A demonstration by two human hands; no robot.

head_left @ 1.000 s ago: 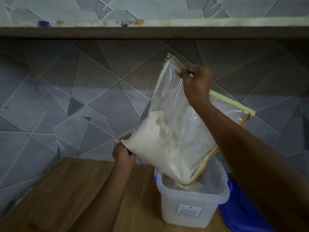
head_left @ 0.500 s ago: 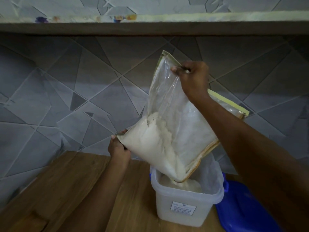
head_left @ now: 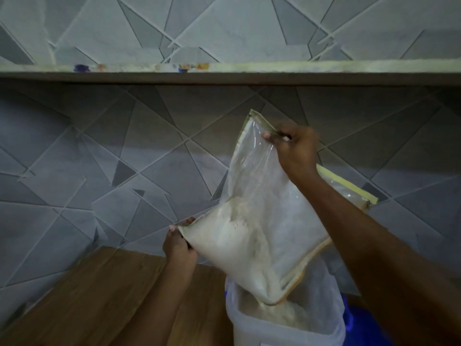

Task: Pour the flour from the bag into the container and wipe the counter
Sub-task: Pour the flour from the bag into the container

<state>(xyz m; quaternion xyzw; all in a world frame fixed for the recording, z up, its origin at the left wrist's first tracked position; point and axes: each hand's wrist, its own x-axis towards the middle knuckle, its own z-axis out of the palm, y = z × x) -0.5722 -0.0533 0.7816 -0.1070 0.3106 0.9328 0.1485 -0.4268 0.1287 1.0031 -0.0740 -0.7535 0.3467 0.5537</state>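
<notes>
looks like a home kitchen: grey geometric-patterned wall tiles [head_left: 149, 151] behind a wooden desk [head_left: 104, 300], long shelf [head_left: 224, 77] above it

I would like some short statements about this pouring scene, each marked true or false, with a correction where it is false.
1. The left hand grips a lower corner of the bag. True.
2. The bag lies flat on the wooden counter. False: both hands hold it tilted in the air, its lowest corner over the container.
3. The right hand pinches the bag near its upper edge. True.
4. The container is empty. False: a heap of flour already lies inside it.
5. All the flour has left the bag. False: much flour still fills the bag's lower part.
</notes>
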